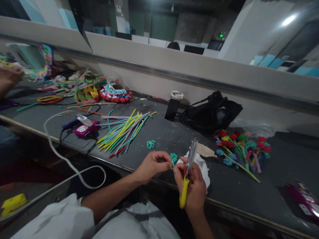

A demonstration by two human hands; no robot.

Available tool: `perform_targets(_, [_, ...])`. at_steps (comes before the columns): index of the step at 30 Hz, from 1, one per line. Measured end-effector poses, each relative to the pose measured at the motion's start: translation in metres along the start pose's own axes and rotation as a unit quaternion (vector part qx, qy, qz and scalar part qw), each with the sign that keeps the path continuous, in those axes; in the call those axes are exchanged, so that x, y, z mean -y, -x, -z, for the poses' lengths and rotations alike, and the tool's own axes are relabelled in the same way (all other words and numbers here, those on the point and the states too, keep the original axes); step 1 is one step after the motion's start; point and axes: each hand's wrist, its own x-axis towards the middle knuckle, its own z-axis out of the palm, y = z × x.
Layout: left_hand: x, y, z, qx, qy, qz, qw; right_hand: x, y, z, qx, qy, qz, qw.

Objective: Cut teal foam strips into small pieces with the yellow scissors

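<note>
Left hand (155,164): my fingers pinched a green piece (172,163).
Right hand (195,184): I held scissors (184,193), blades up, fingertips beside that piece.
Green heap (151,144): lay on the worktop (164,134), beyond my left hand.

- The bundle of stems (127,131) lies left of centre on the table (231,192), with a packet (86,129) at its left.
- The beaded ring (116,95) sits behind the bundle, towards the wall (147,81).
- Right of the bundle lies one pile of cut pieces (151,144); another heap (173,156) lies by the left hand (156,162).
- The right hand (194,184), with the scissors (191,155) in it, is before the crumpled paper (204,167).
- Behind the paper rests the bag (211,114).
- The flowers (245,149) lie right of the paper.
</note>
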Motion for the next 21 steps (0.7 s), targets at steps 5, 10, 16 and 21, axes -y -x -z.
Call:
perform_targets(5, [-0.004, -0.001, 0.008, -0.01, 0.002, -0.025, 1.0, -0.018, 0.009, 0.01, 0.044, 0.08, 0.028, 0.995])
perform_targets(10, [-0.011, -0.002, 0.016, 0.018, 0.004, -0.051, 0.999, -0.035, 0.021, 0.022, 0.098, 0.128, 0.109, 0.981])
perform_targets(16, [-0.012, -0.004, 0.016, 0.039, 0.038, -0.054, 0.997, -0.039, 0.028, 0.025, 0.126, 0.142, 0.118, 0.975])
perform_targets(21, [-0.013, -0.004, 0.017, 0.029, 0.027, -0.041, 0.998, -0.04, 0.028, 0.025, 0.137, 0.148, 0.117, 0.972])
